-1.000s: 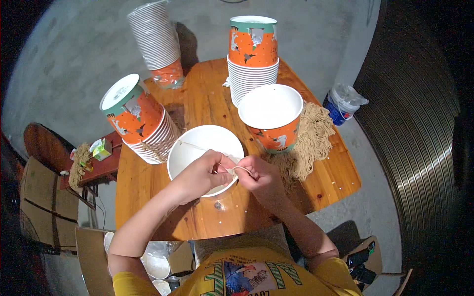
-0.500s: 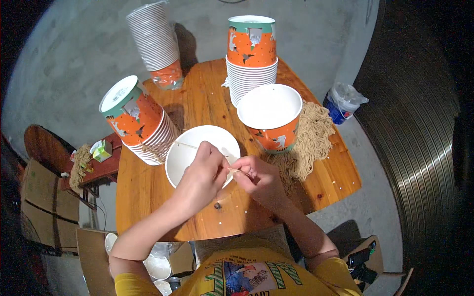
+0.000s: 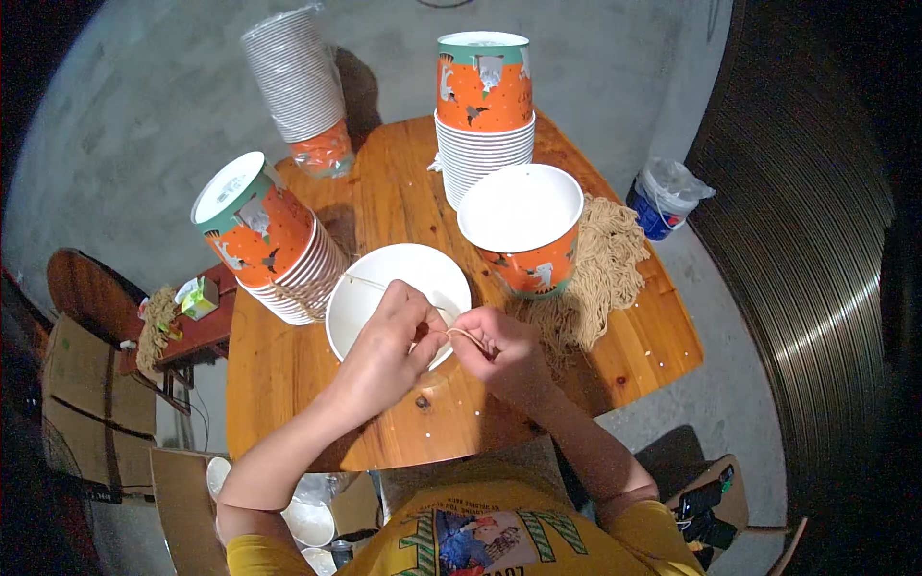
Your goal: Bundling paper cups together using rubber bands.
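Observation:
My left hand and my right hand meet over the near rim of an open white paper bucket that lies tipped toward me on the wooden table. Both pinch a thin tan string stretched between them. A strand of the same string runs from the left hand across the bucket's mouth toward the left stack. An upright orange-and-white paper bucket stands just behind my right hand.
A leaning stack of orange buckets sits at the left, a tall stack at the back, a white stack at the far left. A pile of tan strings lies at the right. A blue bin stands on the floor.
My left hand has moved a little left and down over the white bucket while the right stays put. The string between the hands has been drawn out.

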`<state>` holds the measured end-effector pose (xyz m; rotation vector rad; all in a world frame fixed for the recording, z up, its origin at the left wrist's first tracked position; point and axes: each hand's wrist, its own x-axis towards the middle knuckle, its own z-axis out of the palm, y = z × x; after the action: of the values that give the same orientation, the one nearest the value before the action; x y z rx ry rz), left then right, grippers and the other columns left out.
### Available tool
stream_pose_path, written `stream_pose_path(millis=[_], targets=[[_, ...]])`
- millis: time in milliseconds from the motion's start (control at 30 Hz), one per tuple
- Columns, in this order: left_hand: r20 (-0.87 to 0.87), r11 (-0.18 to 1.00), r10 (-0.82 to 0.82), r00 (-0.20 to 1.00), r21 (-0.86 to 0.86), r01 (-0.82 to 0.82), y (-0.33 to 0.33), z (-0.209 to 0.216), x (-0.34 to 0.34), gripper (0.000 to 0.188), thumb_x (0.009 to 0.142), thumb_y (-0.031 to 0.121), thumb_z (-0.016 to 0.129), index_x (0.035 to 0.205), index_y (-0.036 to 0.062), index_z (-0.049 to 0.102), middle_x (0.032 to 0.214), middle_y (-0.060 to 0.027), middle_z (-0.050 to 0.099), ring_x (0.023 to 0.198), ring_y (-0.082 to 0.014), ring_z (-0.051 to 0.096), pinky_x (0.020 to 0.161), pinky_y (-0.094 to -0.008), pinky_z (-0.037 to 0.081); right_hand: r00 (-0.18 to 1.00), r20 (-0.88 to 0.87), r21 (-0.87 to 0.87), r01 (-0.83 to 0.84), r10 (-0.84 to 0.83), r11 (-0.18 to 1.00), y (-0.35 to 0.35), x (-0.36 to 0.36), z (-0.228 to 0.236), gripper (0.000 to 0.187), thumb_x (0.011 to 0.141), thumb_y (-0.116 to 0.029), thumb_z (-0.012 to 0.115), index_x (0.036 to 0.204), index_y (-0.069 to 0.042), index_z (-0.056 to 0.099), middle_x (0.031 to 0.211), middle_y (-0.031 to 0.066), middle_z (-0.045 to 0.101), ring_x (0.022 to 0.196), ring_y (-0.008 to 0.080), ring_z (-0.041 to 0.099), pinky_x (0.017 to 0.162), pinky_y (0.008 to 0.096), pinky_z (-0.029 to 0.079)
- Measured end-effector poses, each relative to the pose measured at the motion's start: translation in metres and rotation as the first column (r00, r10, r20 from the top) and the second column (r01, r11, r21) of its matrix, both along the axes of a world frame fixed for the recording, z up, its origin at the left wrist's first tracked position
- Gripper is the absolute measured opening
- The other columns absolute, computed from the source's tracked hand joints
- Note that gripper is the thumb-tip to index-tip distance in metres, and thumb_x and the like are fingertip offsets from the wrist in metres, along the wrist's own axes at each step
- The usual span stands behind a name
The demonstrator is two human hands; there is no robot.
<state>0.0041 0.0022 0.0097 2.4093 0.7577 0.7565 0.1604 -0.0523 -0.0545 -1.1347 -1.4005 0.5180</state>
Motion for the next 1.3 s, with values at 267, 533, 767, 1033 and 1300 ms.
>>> stream_pose_path(millis=[267, 533, 767, 1033, 1300], targets=[[0.018, 0.997, -0.019, 1.000, -0.077, 0.020, 0.002, -0.001, 0.000, 0.010, 0.081, 0.003, 0.061, 0.089, -0.0008, 0.055, 0.091, -0.0111, 0.045, 0.083, -0.0239, 0.051, 0.073, -0.0316, 0.043, 0.999, -0.011, 0.023, -0.038, 0.038, 0.999, 0.003, 0.004, -0.001, 0.009, 0.080, -0.002, 0.064, 0.084, -0.003, 0.057, 0.065, -0.0045, 0.053, 0.056, 0.0003, 0.041, 0.048, 0.0186, 0.035], [0.015, 0.993, -0.002, 1.000, -0.119, 0.004, -0.001, -0.004, 0.000, 0.011, 0.080, 0.003, 0.062, 0.088, -0.0009, 0.055, 0.087, -0.0097, 0.046, 0.079, -0.0215, 0.051, 0.071, -0.0298, 0.043, 1.000, 0.019, 0.045, 0.023, -0.024, 0.999, 0.001, 0.000, -0.003, 0.007, 0.080, -0.001, 0.062, 0.082, -0.004, 0.056, 0.062, -0.0063, 0.048, 0.055, 0.0007, 0.040, 0.047, 0.0188, 0.034], [-0.042, 0.939, 0.094, 0.995, -0.328, -0.103, -0.009, 0.001, 0.004, 0.008, 0.081, 0.002, 0.058, 0.084, 0.0021, 0.051, 0.074, -0.0040, 0.050, 0.066, -0.0133, 0.049, 0.063, -0.0267, 0.043, 0.992, 0.120, -0.037, -0.034, 0.038, 0.999, -0.002, 0.004, -0.012, 0.006, 0.079, -0.001, 0.061, 0.084, -0.004, 0.058, 0.061, -0.0046, 0.048, 0.052, 0.0033, 0.042, 0.046, 0.0204, 0.034], [0.054, 0.926, 0.078, 0.996, -0.373, -0.052, -0.006, -0.005, 0.001, 0.010, 0.080, 0.002, 0.059, 0.084, 0.0039, 0.050, 0.074, 0.0003, 0.052, 0.068, -0.0073, 0.048, 0.063, -0.0227, 0.042, 0.869, 0.407, 0.379, 0.119, -0.281, 0.918, -0.006, 0.001, -0.011, 0.019, 0.070, -0.005, 0.069, 0.083, -0.006, 0.056, 0.067, 0.0085, 0.059, 0.055, 0.0242, 0.057, 0.050, 0.0352, 0.046], [0.049, 0.908, 0.102, 0.994, -0.413, -0.073, -0.006, -0.007, 0.002, 0.010, 0.080, 0.002, 0.059, 0.083, 0.0034, 0.050, 0.073, -0.0007, 0.053, 0.069, -0.0085, 0.050, 0.065, -0.0235, 0.043, 0.903, 0.357, 0.318, 0.125, -0.241, 0.940, -0.007, -0.001, -0.009, 0.019, 0.070, -0.005, 0.070, 0.082, -0.006, 0.055, 0.066, 0.0086, 0.058, 0.057, 0.0242, 0.058, 0.051, 0.0356, 0.046]])
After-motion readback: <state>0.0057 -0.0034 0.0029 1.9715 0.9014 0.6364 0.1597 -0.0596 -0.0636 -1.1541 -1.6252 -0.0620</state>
